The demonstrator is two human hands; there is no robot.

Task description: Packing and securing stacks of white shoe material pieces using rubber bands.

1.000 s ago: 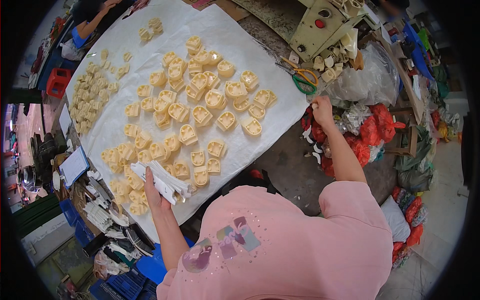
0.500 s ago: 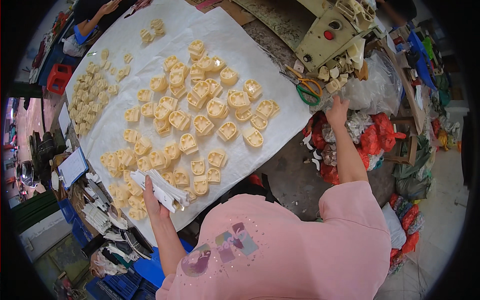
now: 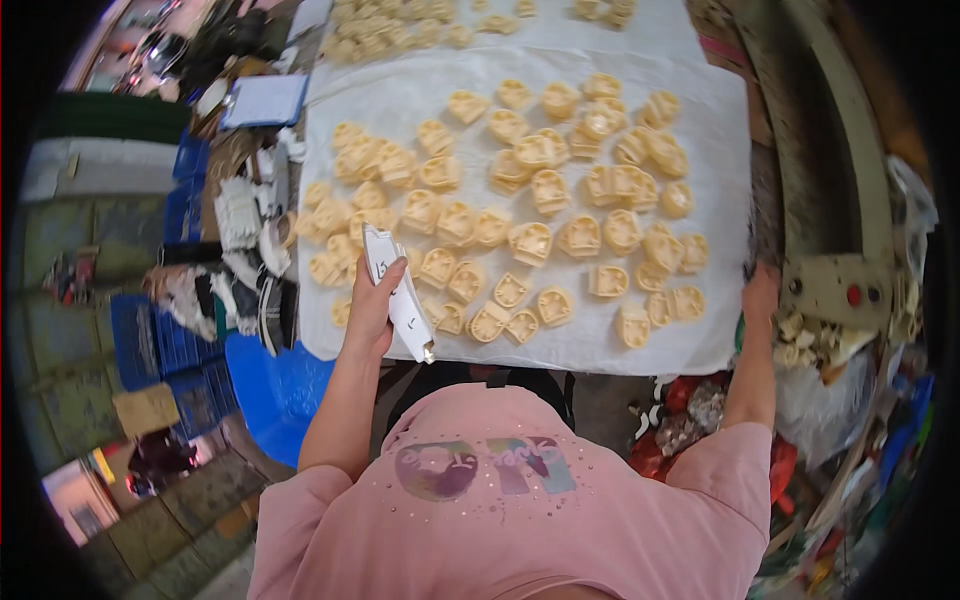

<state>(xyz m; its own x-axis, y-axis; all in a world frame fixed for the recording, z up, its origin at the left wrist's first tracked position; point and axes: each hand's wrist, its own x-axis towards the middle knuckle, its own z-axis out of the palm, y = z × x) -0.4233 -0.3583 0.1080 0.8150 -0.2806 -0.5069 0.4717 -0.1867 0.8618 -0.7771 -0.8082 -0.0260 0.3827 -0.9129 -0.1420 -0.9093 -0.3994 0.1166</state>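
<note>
My left hand (image 3: 374, 305) is closed around a stack of thin white pieces (image 3: 407, 317) with handwritten marks, held tilted above the table's near left part. Many cream-coloured moulded parts (image 3: 530, 243), rounded at one end with small holes, lie spread over the white-covered table (image 3: 690, 350). At the table's right edge is my right hand (image 3: 760, 292), arm stretched out. Its fingers are mostly hidden, so whether it grips anything does not show. A sliver of green (image 3: 740, 335) shows beside that hand, too small to name.
A pale green machine (image 3: 838, 290) with a red button stands at the right. Red bags (image 3: 655, 462) lie below the table's right side. On the left are a blue tub (image 3: 280, 395), blue crates (image 3: 150, 340), a clipboard (image 3: 265, 101) and piled white pieces (image 3: 238, 212).
The view has turned, so the table now lies straight ahead. My right hand reached toward the orange-and-green-handled scissors before; now it is at the table's right edge. My left hand keeps the white stack.
</note>
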